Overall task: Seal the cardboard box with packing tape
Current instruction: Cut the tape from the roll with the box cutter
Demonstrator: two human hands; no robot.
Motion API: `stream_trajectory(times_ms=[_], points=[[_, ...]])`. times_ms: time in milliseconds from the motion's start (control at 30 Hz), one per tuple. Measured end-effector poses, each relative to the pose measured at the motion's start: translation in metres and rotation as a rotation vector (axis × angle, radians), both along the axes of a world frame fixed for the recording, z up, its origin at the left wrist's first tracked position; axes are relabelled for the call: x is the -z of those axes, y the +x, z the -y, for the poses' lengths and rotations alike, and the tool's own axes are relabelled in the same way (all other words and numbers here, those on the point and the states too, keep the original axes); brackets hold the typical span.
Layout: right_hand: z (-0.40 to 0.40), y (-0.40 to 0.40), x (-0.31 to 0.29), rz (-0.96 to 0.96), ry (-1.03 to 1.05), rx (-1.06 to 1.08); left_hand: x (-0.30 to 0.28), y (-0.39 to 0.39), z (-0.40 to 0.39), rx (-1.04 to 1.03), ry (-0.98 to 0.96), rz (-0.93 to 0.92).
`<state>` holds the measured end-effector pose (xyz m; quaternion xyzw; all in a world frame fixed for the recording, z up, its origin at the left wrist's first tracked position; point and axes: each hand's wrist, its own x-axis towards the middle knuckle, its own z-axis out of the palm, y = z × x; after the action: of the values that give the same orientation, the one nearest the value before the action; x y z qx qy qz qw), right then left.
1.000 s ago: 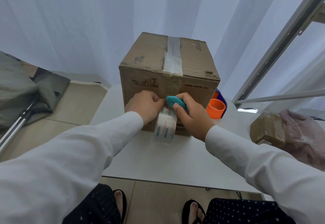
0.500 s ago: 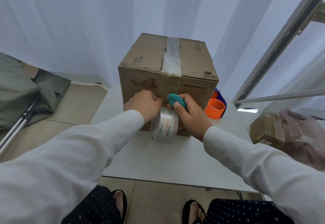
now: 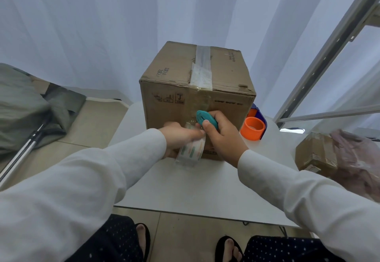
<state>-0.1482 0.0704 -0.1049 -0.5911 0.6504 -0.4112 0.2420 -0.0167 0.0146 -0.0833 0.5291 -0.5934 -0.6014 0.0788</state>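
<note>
Counter (image 3: 205, 189) near edge bare, open room in front of the box. Left hand (image 3: 181, 138) curled around the tape roll (image 3: 190, 151), roll on edge against the box's front face; hand blurred. Right hand (image 3: 223, 136) fisted on a teal cutter (image 3: 205, 118), its tip on the tape strip. Cardboard box (image 3: 197, 89) upright mid-counter, tape along the top seam. Orange ring (image 3: 252, 128) just right; the blue thing behind it mostly hidden.
</note>
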Motion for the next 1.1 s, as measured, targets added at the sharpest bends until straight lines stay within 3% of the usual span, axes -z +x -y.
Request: stream_trajectory(times_ms=[133, 267, 733, 1100], points=[[-0.002, 0.001, -0.011, -0.559, -0.16, -0.055, 0.0, -0.001, -0.002, 0.13, -0.003, 0.014], [0.004, -0.002, -0.018, -0.785, -0.252, -0.002, -0.001, 0.0, 0.003, 0.156, 0.016, 0.021], [0.006, 0.005, -0.028, -0.855, -0.093, -0.155, 0.004, 0.006, 0.002, 0.186, 0.053, 0.005], [0.011, 0.016, -0.033, -1.006, -0.129, -0.161, 0.003, 0.011, 0.006, 0.211, 0.051, -0.038]])
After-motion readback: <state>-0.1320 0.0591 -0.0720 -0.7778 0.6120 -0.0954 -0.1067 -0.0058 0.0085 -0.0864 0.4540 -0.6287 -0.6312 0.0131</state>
